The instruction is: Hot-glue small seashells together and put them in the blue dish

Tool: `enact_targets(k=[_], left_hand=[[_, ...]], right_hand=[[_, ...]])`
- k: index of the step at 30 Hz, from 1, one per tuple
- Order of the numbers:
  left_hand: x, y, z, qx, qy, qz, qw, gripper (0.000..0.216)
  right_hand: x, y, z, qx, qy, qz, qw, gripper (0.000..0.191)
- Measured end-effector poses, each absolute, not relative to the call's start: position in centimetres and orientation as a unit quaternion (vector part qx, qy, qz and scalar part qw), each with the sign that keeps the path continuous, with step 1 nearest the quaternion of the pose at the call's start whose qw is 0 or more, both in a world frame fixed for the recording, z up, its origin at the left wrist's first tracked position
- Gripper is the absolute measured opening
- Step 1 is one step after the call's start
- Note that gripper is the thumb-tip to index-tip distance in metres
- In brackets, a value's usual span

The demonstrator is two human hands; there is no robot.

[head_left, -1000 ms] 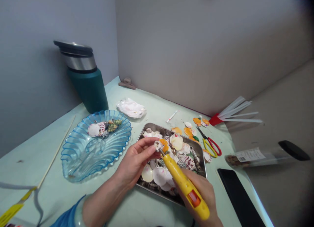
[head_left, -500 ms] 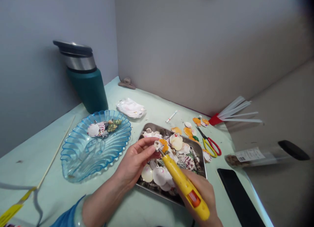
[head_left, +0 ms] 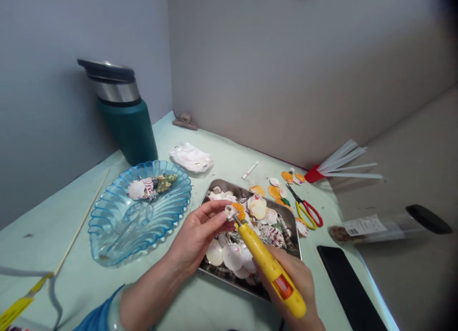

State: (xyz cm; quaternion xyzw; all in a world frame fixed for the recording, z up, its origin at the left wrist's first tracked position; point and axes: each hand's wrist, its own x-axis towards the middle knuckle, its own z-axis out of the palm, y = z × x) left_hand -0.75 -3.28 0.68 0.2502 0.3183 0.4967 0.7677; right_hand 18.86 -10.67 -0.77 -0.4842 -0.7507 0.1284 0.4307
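My left hand [head_left: 200, 231] pinches a small white shell [head_left: 229, 210] over a metal tray [head_left: 296, 245] heaped with several seashells. My right hand [head_left: 293, 283] is wrapped round a yellow glue gun [head_left: 268, 266] whose metal tip touches the held shell. An orange shell [head_left: 239, 211] lies in the tray just beyond the tip. To the left sits a blue scalloped glass dish [head_left: 118, 226] holding a few shells [head_left: 150, 186] at its far side.
A teal insulated mug [head_left: 123, 114] stands at the back left. Red and yellow scissors [head_left: 307, 210], loose orange shells [head_left: 282, 183], glue sticks [head_left: 343, 161], a clear tube with a black cap [head_left: 386, 225], a black phone [head_left: 348, 288], a crumpled plastic bag [head_left: 191, 158] and a thin wooden stick [head_left: 80, 223] lie around.
The glue gun has shifted very slightly; its tip stays against the shell held by my left hand. Otherwise nothing has moved.
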Motion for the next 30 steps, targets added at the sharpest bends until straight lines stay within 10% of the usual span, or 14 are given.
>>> enact_targets(k=[30], left_hand=[[-0.94,-3.39,0.63,0.256,0.312,0.496,0.768,0.018]], right_hand=[[19.22,-10.87,-1.48,-0.484,-0.754,0.123,0.427,0.018]])
